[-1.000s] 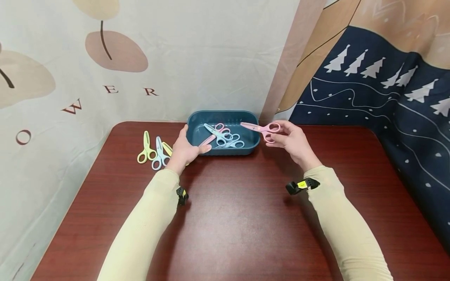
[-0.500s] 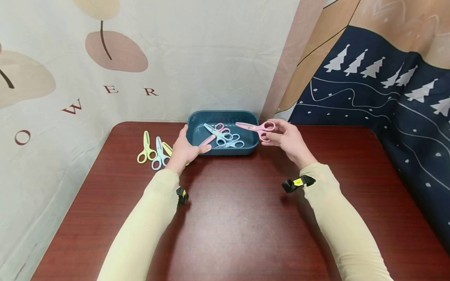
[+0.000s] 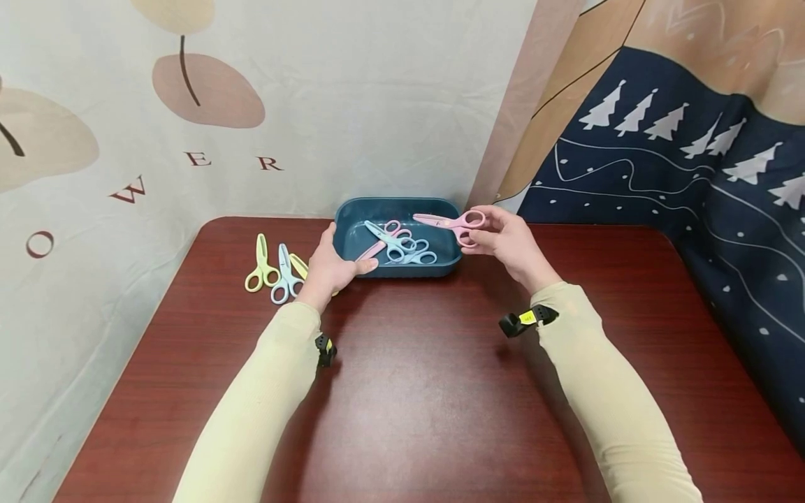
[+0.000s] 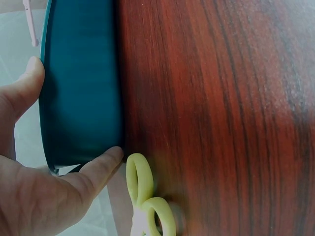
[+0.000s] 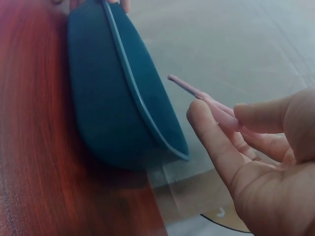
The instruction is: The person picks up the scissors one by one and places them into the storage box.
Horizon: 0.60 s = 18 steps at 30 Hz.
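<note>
Pink scissors (image 3: 449, 221) are pinched by their handle loops in my right hand (image 3: 506, 244). Their blades point left, above the right part of a dark teal plastic bin (image 3: 434, 272). The right wrist view shows thumb and fingers on the scissors (image 5: 221, 110), edge-on, apart from the bin's rim. My left hand (image 3: 330, 269) holds the bin at its left end, thumb at the near rim and fingers along the end wall. Inside the bin lie blue scissors (image 3: 391, 242), another blue pair (image 3: 420, 256) and pink scissors (image 3: 372, 251), overlapping.
Left of the bin, yellow-green scissors (image 3: 261, 265) and blue scissors (image 3: 286, 276) lie on the red-brown table (image 3: 415, 391). A yellow pair (image 3: 299, 265) is partly hidden by my left hand; its loops (image 4: 140, 179) show beside the bin. A pale cloth (image 3: 377, 105) hangs behind.
My right hand has moved left and slightly up with the pink scissors, bringing the blades further over the bin. The left hand and the bin have stayed in place.
</note>
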Tool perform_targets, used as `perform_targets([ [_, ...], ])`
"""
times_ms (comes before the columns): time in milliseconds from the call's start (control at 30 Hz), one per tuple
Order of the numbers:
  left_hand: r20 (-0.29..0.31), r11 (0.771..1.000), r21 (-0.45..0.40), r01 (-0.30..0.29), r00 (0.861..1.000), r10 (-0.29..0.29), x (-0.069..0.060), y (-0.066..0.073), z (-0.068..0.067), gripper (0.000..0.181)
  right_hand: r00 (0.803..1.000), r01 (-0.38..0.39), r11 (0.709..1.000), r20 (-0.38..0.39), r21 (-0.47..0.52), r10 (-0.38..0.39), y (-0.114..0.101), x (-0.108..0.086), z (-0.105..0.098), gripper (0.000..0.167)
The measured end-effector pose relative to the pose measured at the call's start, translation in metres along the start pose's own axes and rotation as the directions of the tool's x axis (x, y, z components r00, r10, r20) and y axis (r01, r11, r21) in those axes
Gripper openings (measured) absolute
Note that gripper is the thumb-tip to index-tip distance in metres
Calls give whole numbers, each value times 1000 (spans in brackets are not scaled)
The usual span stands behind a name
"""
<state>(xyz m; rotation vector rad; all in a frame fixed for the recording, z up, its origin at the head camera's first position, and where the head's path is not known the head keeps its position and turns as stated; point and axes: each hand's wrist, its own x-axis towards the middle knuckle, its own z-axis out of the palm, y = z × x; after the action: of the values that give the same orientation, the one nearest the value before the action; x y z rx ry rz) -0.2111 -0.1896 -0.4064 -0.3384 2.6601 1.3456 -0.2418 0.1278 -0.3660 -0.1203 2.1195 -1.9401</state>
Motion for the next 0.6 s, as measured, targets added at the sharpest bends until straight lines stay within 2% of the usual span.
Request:
perform_targets([
  [600,12,1000,-6,8,1000,-8,1,-2,0,119,1000,-1,999,20,-48,2,-12,10,12,52],
])
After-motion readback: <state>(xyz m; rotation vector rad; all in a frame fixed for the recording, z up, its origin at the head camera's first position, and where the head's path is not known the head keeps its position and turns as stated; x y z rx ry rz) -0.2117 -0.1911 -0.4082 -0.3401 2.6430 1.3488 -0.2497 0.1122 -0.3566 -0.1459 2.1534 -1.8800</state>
